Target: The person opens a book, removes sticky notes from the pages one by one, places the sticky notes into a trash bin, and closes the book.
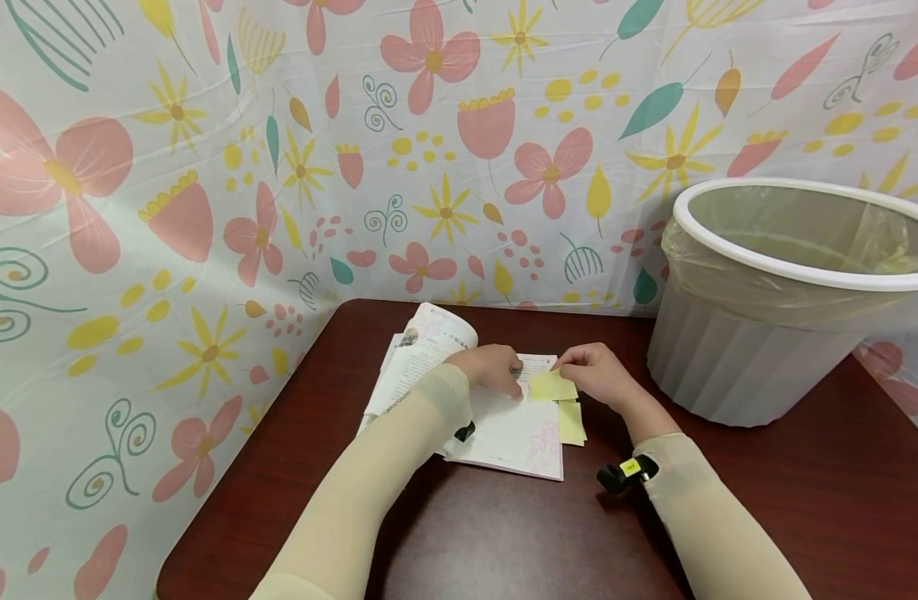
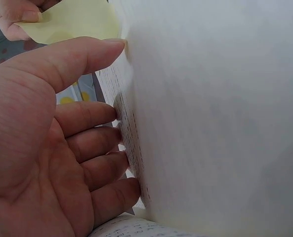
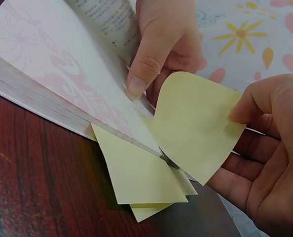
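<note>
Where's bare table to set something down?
Bare table: nearside of the book, between left sleeve and right sleeve; in front of the bin; left of the book. Crowded: book's right page, with left hand, right hand, yellow notes.

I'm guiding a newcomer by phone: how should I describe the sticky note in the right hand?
On the dark red table, find the open book left of the big bin. By the book's right edge, a right hand pinches a pale yellow sticky note. That grip sets it apart: the other yellow notes jut from the book, untouched.
</note>
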`<state>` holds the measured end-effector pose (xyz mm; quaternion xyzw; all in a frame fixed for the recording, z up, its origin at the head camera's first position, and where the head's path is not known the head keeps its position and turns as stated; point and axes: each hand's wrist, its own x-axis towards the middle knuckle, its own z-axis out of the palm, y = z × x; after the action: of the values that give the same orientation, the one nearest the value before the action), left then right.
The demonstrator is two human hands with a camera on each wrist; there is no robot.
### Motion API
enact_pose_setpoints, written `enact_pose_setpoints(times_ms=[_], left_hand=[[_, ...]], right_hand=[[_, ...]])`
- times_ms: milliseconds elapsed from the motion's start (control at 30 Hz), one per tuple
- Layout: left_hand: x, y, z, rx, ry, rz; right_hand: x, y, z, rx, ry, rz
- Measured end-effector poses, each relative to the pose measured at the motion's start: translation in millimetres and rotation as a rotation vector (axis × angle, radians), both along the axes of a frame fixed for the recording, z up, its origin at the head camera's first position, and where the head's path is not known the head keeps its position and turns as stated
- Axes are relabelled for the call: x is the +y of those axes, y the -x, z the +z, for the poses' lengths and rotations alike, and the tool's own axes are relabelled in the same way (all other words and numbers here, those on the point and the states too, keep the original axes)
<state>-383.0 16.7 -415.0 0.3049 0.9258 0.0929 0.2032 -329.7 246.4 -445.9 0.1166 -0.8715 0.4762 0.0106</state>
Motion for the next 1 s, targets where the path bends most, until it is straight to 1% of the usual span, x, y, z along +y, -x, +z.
enact_pose_setpoints(times_ms=[200, 367, 667, 833, 900, 1000], left_hand=[[-0.4, -1.4, 1.0, -0.002, -0.001, 0.004], [-0.8, -2.0, 1.9, -0.001, 0.003, 0.005], [-0.1, -1.8, 2.1, -0.004, 0.008, 0.007], [0.5, -1.3, 1.9, 0.003, 0.011, 0.001], [0.3, -1.9, 2.4, 0.003, 0.007, 0.002], [0.5, -2.1, 2.6, -0.004, 0.007, 0.009]], right_hand=[[-1.4, 0.0, 0.4, -0.007, 0.0, -0.012], [-1.8, -1.1, 1.3, -0.009, 0.01, -0.005], [-1.8, -2.1, 3.9, 0.069, -0.026, 0.008], [-1.5, -2.5, 5.2, 0.112, -0.013, 0.048], [-1.4, -2.5, 5.5, 0.122, -0.007, 0.057], [-1.8, -3.4, 7.0, 0.112, 0.002, 0.067]])
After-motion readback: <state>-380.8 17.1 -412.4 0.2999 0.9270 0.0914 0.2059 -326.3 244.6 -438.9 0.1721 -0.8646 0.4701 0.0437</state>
